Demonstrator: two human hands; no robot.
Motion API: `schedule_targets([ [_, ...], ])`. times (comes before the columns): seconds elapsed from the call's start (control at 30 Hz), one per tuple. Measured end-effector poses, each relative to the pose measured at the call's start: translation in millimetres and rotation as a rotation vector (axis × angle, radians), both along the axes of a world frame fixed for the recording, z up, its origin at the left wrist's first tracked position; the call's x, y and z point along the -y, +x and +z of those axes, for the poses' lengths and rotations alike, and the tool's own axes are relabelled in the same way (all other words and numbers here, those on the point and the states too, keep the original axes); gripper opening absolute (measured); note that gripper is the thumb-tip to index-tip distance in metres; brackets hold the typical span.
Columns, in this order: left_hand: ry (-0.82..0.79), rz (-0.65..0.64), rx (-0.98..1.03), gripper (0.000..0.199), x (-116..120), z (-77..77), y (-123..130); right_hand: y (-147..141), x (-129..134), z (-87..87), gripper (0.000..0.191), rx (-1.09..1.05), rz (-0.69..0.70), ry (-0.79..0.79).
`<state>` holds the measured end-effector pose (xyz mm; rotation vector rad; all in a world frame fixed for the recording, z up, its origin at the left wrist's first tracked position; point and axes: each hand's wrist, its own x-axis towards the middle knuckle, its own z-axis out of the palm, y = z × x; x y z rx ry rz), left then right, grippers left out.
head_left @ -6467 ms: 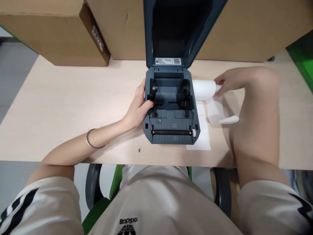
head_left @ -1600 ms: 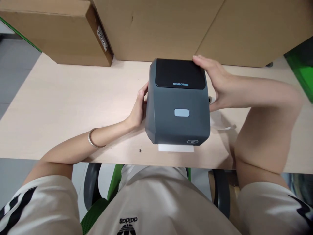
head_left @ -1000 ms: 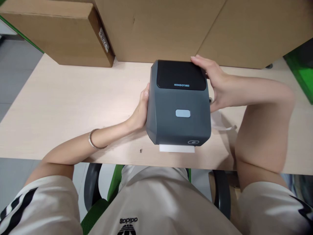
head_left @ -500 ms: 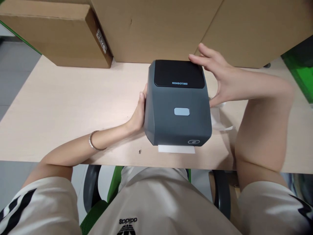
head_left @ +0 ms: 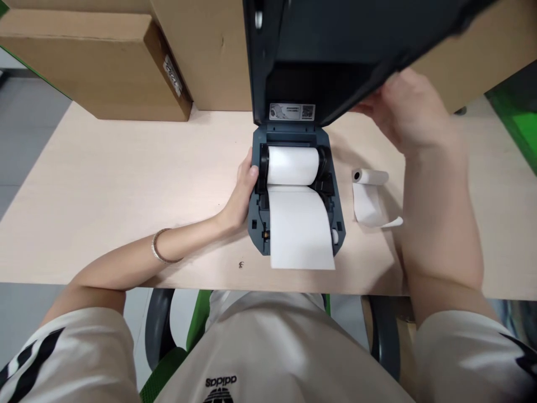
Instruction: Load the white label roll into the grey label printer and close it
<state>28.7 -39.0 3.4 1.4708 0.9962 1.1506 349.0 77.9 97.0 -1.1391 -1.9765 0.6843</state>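
A dark grey label printer point(head_left: 257, 240) stands on the table with its lid point(head_left: 331, 42) raised. Inside lies a white paper roll point(head_left: 292, 165), and its loose end point(head_left: 300, 235) runs out over the printer's front edge. My left hand point(head_left: 243, 193) grips the left side of the printer base, thumb on the rim and the other fingers partly hidden. At the lid's right edge, my right hand point(head_left: 403, 112) has hold of the lid, its fingertips partly out of sight behind it. A sticker point(head_left: 291, 112) shows on the lid's inner side near the hinge.
A small roll of white paper point(head_left: 371, 196), partly unrolled, lies right of the printer. Behind stand a cardboard box point(head_left: 84, 73) at the left and large cardboard panels point(head_left: 210, 61). The pale table point(head_left: 126, 184) ends just in front of the printer.
The printer lid was down and is now swung up, showing the paper roll inside. My right hand has risen with the lid; my left hand stays at the printer's left side.
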Motion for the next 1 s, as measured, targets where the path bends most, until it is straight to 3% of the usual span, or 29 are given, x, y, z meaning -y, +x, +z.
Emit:
schedule_targets([
  [0.07, -0.036, -0.022, 0.005, 0.077, -2, -1.2, -7, -12, -2, -5.4, 0.101, -0.092, -0.029, -0.051],
  [0.13, -0.091, -0.045, 0.003, 0.086, -5, -0.7, -15, -18, 1, -4.5, 0.085, -0.065, -0.110, -0.005],
  [0.3, -0.130, -0.090, -0.038, 0.103, -11, 2.0, -26, -24, 34, 21.5, 0.046, 0.079, -0.378, 0.446],
  [0.37, -0.119, -0.093, -0.038, 0.101, -11, 1.4, -27, -32, 53, 32.3, 0.028, 0.189, -0.391, 0.503],
  [0.4, -0.119, -0.091, -0.035, 0.100, -11, 0.9, -26, -38, 62, 35.2, 0.022, 0.291, -0.330, 0.476],
  [0.53, -0.108, -0.075, -0.051, 0.093, -11, 0.7, -24, -65, 78, 23.3, 0.039, 0.691, 0.068, 0.261],
  [0.6, -0.078, -0.060, -0.091, 0.091, -11, 1.6, -25, -74, 77, 8.8, 0.054, 0.773, 0.178, 0.192],
  [0.7, -0.031, -0.048, -0.155, 0.090, -12, 2.4, -26, -81, 73, -7.5, 0.080, 0.821, 0.198, 0.188],
  [0.77, 0.000, -0.049, -0.190, 0.090, -13, 1.6, -27, -84, 72, -10.4, 0.087, 0.852, 0.164, 0.201],
  [0.9, 0.064, -0.037, -0.228, 0.089, -15, -1.2, -29, -92, 72, -3.6, 0.070, 0.909, 0.115, 0.157],
  [1.0, 0.088, -0.019, -0.240, 0.088, -16, -2.5, -30, -96, 73, 5.6, 0.071, 0.891, 0.106, 0.175],
])
